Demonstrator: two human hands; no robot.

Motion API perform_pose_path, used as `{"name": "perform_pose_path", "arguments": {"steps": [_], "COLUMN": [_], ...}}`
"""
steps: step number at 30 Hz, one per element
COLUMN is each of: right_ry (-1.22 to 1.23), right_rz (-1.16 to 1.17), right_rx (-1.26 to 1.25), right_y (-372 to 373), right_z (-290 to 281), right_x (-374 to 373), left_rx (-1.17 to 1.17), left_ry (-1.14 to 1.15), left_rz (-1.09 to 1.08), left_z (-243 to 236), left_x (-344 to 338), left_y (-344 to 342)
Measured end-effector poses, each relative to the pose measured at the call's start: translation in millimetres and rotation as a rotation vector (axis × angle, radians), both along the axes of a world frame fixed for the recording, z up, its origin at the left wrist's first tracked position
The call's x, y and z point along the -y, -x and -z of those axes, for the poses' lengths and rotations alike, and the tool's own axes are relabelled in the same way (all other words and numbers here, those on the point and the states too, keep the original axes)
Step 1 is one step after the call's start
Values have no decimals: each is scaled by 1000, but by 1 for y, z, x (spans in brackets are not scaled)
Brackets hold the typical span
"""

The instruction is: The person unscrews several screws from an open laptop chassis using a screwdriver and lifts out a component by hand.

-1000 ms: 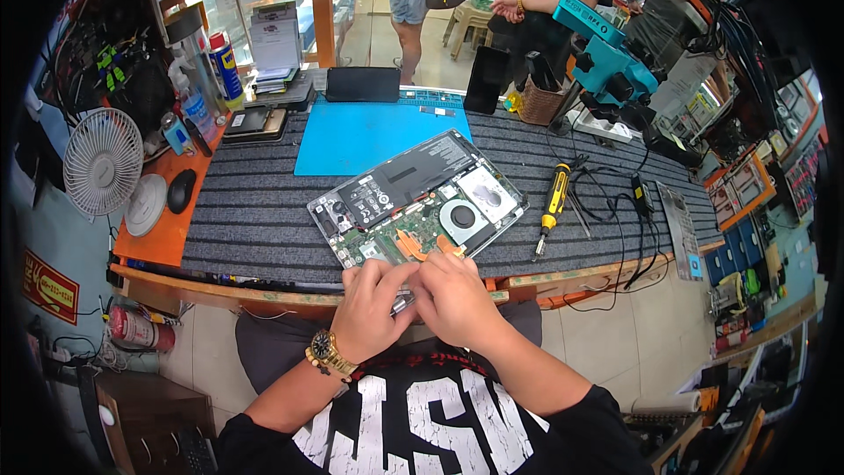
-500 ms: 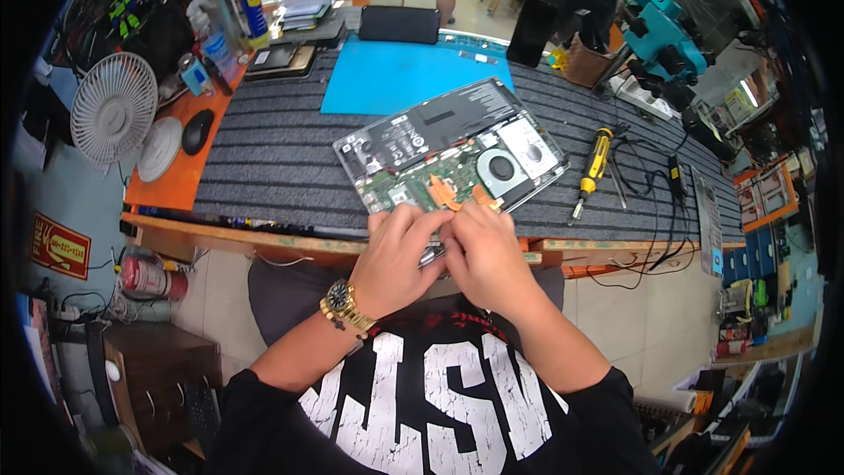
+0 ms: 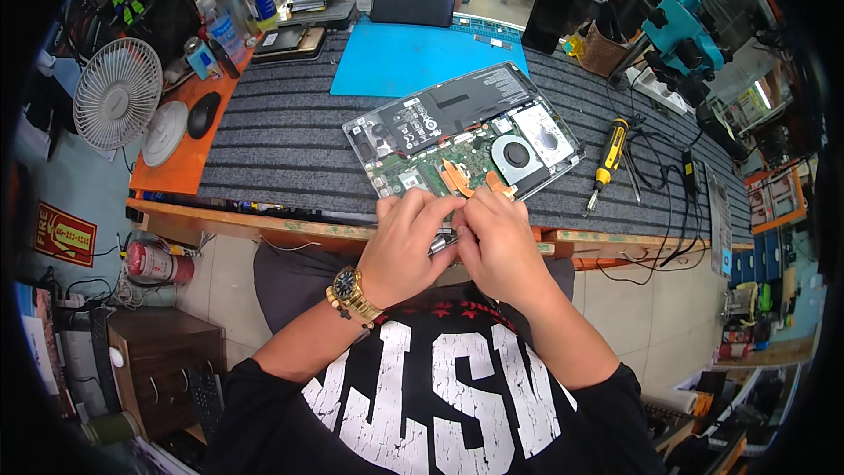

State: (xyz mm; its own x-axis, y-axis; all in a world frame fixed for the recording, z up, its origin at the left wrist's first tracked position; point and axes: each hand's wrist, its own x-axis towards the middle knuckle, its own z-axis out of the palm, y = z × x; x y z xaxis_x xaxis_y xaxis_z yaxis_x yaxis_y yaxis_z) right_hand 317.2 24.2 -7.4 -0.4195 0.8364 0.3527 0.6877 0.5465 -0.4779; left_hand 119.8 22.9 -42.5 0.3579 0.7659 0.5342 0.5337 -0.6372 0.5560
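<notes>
An opened laptop base (image 3: 482, 145) lies at a slant on the ribbed grey mat, its near edge at the desk's front. Its insides face up: a long black battery (image 3: 453, 107), a green board, a round cooling fan (image 3: 516, 155) and copper heat-pipe pieces (image 3: 456, 179). My left hand (image 3: 404, 237) is closed at the laptop's near edge, fingers bent over it. Beside it my right hand (image 3: 501, 237) is closed too, its fingertips by the copper. The two hands meet, and their fingers hide what lies between them. A small silvery part (image 3: 440, 244) shows below the thumbs.
A yellow-and-black screwdriver (image 3: 614, 154) lies right of the laptop, near tangled black cables (image 3: 673, 180). Behind are a blue work mat (image 3: 422, 62), a dark phone (image 3: 411, 7) and a teal microscope (image 3: 681, 31). A white fan (image 3: 117, 92) and black mouse (image 3: 204, 114) are at left.
The whole view has shifted slightly, so the desk sits higher and farther right. Both hands stay at the laptop's near edge. Another person's hand at the far right has moved.
</notes>
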Motion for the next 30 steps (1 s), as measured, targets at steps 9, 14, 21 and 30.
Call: {"name": "perform_pose_path", "arguments": {"steps": [9, 14, 21, 30], "right_ry": [5, 4, 14, 12], "right_rz": [1, 3, 1, 7], "right_rx": [0, -6, -14, -4], "right_y": [0, 0, 0, 1], "right_z": [-1, 0, 0, 0], "right_x": [0, 0, 0, 0], "left_rx": [16, 19, 16, 24], "left_ry": [-5, -2, -5, 8], "left_rz": [0, 2, 5, 9], "left_z": [0, 1, 0, 1], "left_x": [-1, -1, -1, -1], "left_y": [-1, -1, -1, -1]}}
